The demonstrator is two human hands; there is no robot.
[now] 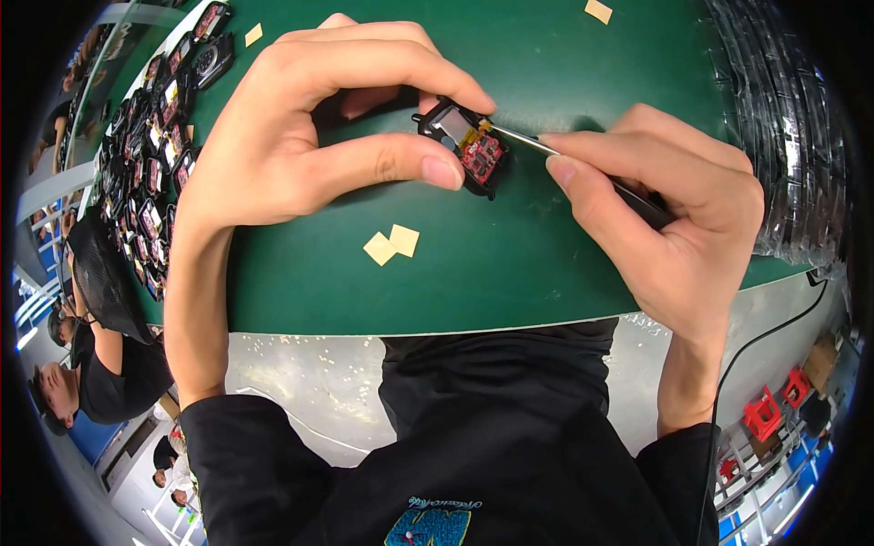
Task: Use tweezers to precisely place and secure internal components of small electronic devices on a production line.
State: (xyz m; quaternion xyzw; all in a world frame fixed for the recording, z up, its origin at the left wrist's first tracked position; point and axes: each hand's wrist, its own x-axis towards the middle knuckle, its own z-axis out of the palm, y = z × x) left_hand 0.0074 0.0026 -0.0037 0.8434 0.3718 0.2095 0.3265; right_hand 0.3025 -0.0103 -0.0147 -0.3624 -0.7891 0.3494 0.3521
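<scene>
My left hand [309, 127] pinches a small black device [462, 144] between thumb and forefinger, just above the green mat [510, 264]. The device is open, showing a red circuit board and a grey square part. My right hand [665, 218] grips metal tweezers [528, 139] with a dark handle. Their tip touches a small yellow piece at the device's upper right edge.
Two yellow square tabs [392, 244] lie on the mat below the device, and others [598, 11] near the far edge. Several similar open devices [159, 118] are lined up at the left. Stacked black trays [783, 118] stand at the right. Other people [82, 364] are at the lower left.
</scene>
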